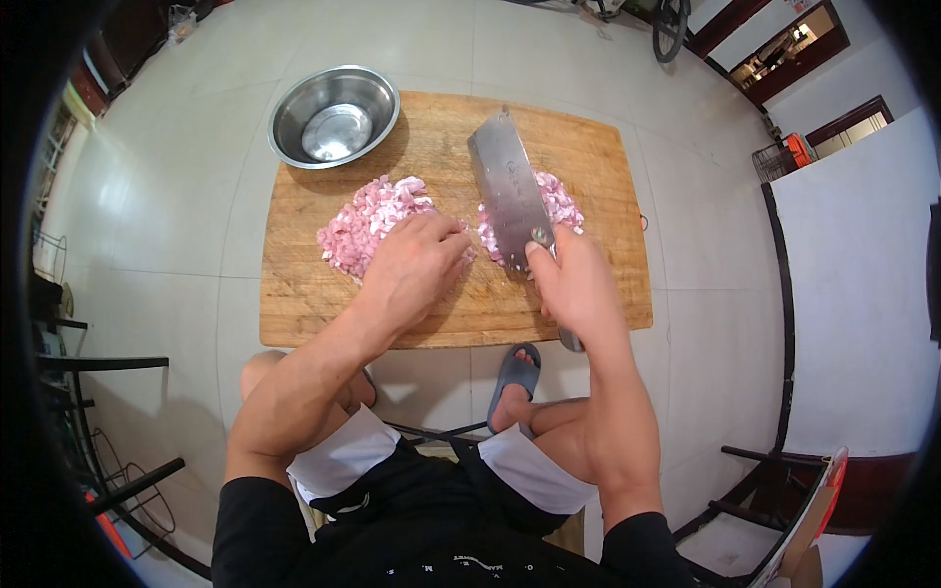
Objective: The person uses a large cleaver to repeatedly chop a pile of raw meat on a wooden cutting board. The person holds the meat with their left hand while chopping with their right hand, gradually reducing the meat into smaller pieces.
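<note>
My right hand grips the handle of a broad steel cleaver, its blade tilted across the wooden cutting board and pointing to the far side. Part of a smaller heap of diced pink meat shows on the blade's right, with a few bits at its left edge; the rest is hidden behind the steel. My left hand rests with curled fingers over the near right side of a larger heap of diced meat. Whether those fingers hold any pieces is hidden.
A steel bowl with nothing in it stands at the board's far left corner. Tiled floor surrounds the board. Black chair legs stand at the left, a white panel at the right. My slippered foot is just below the board's near edge.
</note>
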The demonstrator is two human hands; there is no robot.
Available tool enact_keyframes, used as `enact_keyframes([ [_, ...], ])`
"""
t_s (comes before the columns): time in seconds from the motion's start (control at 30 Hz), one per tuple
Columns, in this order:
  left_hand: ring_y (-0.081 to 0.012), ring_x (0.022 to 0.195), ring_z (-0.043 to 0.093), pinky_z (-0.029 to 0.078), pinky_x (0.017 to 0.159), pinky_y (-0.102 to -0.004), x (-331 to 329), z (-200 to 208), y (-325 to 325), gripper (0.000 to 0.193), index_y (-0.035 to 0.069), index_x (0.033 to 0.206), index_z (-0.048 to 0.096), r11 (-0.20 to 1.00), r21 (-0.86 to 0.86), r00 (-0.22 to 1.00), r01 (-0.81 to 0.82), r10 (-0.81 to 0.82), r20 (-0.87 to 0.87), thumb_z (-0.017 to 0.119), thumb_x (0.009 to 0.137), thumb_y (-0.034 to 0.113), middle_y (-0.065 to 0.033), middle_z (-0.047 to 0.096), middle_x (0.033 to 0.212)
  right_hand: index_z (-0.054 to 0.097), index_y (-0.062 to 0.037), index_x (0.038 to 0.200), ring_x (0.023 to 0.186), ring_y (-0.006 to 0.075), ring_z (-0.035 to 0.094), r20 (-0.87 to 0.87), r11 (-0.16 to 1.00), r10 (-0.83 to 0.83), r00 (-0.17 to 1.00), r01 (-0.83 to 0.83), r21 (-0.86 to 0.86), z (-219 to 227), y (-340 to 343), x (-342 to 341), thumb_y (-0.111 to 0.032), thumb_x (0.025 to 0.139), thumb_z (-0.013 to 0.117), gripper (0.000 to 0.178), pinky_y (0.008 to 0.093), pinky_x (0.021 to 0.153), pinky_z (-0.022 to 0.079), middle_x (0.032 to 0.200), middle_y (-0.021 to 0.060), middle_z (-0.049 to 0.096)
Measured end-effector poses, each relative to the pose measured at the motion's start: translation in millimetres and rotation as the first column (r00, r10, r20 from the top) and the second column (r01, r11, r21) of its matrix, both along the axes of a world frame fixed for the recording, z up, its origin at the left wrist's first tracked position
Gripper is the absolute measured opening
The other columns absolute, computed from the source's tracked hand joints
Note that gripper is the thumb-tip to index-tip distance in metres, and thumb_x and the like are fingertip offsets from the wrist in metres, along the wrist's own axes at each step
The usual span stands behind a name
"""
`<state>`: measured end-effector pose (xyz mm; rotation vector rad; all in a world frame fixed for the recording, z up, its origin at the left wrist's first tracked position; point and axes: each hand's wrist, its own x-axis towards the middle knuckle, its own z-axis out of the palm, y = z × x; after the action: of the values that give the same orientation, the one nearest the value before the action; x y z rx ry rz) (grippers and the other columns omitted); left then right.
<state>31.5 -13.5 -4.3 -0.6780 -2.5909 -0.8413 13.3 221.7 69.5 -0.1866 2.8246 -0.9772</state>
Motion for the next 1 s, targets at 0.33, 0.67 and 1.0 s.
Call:
enact_keyframes([
  [0.33,-0.0385,0.113,0.068,0.056,0.101,-0.0484,-1,-7,9,0.014,0.003,0.104,0.075,0.996,0.050,0.996,-0.081,0.083,-0.041,0.080,0.093,0.009,-0.0165,0.071,0.117,0.070,0.0081,0.105,0.088,0.0552,0.074,0.188,0.977,0.049,0.981,-0.086,0.195,34,-7,58,-0.026,0.109,0.062,0.035,0.0637,0.081,0.058,0.090,0.0337,0.075],
  [0.67,-0.0390,0.103,0.067,0.055,0.094,-0.0503,-8,-17,12,0.010,0.002,0.098,0.070,0.997,0.024,0.997,-0.074,0.074,0.031,0.076,0.092,0.007,-0.0158,0.069,0.102,0.067,0.0078,0.096,0.087,0.0562,0.073,0.136,0.949,0.170,0.976,-0.199,0.243,20,-21,55,-0.018,0.107,0.060,0.029,0.0628,0.081,0.058,0.087,0.0355,0.073],
  [1.0,-0.0400,0.102,0.068,0.055,0.094,-0.0503,-11,-15,11,0.013,0.001,0.096,0.070,1.000,-0.026,0.999,-0.017,0.018,0.041,0.077,0.086,0.006,-0.0165,0.069,0.097,0.073,0.0079,0.101,0.099,0.0548,0.076,0.084,0.951,0.104,0.991,-0.124,0.282,10,-54,12,-0.019,0.104,0.066,0.028,0.0622,0.087,0.061,0.100,0.0365,0.076],
])
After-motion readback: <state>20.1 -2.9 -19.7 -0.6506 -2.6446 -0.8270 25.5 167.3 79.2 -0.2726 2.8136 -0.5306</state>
